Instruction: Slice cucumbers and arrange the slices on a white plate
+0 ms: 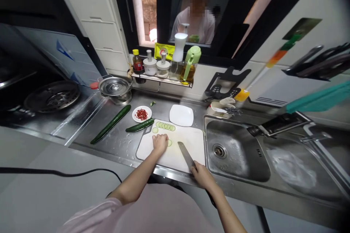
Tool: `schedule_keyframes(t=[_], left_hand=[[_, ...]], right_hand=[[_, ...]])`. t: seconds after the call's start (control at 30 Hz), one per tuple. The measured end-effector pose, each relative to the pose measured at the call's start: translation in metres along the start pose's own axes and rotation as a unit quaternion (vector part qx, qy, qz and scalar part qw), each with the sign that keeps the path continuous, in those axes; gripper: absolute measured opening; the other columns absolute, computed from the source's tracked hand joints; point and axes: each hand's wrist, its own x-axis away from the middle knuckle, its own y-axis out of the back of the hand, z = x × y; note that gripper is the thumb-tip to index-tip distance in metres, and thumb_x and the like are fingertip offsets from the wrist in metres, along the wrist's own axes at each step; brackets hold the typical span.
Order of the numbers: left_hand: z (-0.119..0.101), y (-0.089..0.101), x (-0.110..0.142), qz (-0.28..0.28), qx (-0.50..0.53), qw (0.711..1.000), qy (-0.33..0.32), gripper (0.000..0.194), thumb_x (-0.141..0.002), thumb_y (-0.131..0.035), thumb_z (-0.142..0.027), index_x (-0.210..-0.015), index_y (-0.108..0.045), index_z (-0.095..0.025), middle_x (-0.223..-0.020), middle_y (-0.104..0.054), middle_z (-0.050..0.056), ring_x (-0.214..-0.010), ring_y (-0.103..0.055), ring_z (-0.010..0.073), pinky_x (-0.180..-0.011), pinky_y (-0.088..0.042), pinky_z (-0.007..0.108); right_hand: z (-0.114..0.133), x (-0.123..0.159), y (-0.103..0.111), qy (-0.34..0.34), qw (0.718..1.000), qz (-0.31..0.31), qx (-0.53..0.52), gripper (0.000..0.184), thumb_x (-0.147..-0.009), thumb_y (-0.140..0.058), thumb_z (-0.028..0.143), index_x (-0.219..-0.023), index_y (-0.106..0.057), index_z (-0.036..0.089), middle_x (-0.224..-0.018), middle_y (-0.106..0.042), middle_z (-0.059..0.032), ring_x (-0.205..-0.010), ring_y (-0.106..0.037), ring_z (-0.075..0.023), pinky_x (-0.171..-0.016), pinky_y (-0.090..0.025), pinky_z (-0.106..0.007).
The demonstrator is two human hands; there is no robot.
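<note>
And nothing here reads clearly | red label (139, 66), too small, on the yellow-capped dark bottle (137, 58), left end of the slim metal shelf (161, 79) | blurred print (170, 53), flat yellow packet (158, 48), shelf's back | blue pointed mark (64, 50), pale glossy panel (84, 60), left of shelf

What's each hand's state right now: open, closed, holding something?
Left hand: over the cutting board, beside a cucumber slice; grip can't be told.
Right hand: closed, holding the knife.

Cucumber slices (165, 126) lie on the cutting board (193, 137), with the sink (232, 153) to its right.
</note>
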Motion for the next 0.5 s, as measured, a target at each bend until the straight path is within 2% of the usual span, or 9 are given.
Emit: schedule_keyframes(t=[0.1, 0.23, 0.4, 0.5], left_hand=[[0.001, -0.002, 0.000, 0.011, 0.002, 1.000, 0.007, 0.020, -0.083, -0.054, -0.026, -0.098, -0.066, -0.022, -0.102, -0.069, 0.007, -0.105, -0.055, 0.0247, -0.090, -0.026, 0.039], [0.001, -0.004, 0.000, 0.015, 0.010, 1.000, 0.002, 0.018, -0.082, -0.054, -0.025, -0.094, -0.066, -0.022, -0.109, -0.066, 0.008, -0.106, -0.054, 0.0247, -0.091, -0.027, 0.040], [-0.002, -0.004, 0.001, 0.019, 0.033, 0.999, -0.002, 0.018, -0.083, -0.048, -0.017, -0.090, -0.064, -0.023, -0.099, -0.069, 0.004, -0.102, -0.056, 0.0220, -0.089, -0.028, 0.038], [-0.002, -0.001, 0.004, 0.025, 0.053, 0.998, 0.002, 0.018, -0.082, -0.049, -0.017, -0.090, -0.064, -0.023, -0.094, -0.071, 0.003, -0.098, -0.058, 0.0214, -0.089, -0.028, 0.038]], right_hand=[[0.003, -0.003, 0.002, -0.003, 1.000, -0.008, 0.020, 0.032, -0.091, -0.036, 0.026, -0.113, -0.057, 0.015, -0.105, -0.068, -0.0130, -0.099, -0.062, -0.0225, -0.077, -0.036, -0.026], [0.005, -0.007, 0.002, 0.003, 0.999, -0.009, 0.030, 0.032, -0.092, -0.035, 0.025, -0.111, -0.058, 0.015, -0.102, -0.069, -0.0122, -0.096, -0.063, -0.0219, -0.074, -0.036, -0.025], [0.003, -0.012, 0.001, 0.001, 1.000, -0.010, 0.029, 0.032, -0.092, -0.035, 0.025, -0.113, -0.057, 0.015, -0.103, -0.069, -0.0130, -0.096, -0.062, -0.0218, -0.073, -0.036, -0.025], [0.001, -0.014, -0.001, -0.002, 1.000, -0.010, 0.030, 0.032, -0.092, -0.037, 0.026, -0.114, -0.057, 0.015, -0.103, -0.069, -0.0119, -0.097, -0.062, -0.0210, -0.074, -0.036, -0.025]])
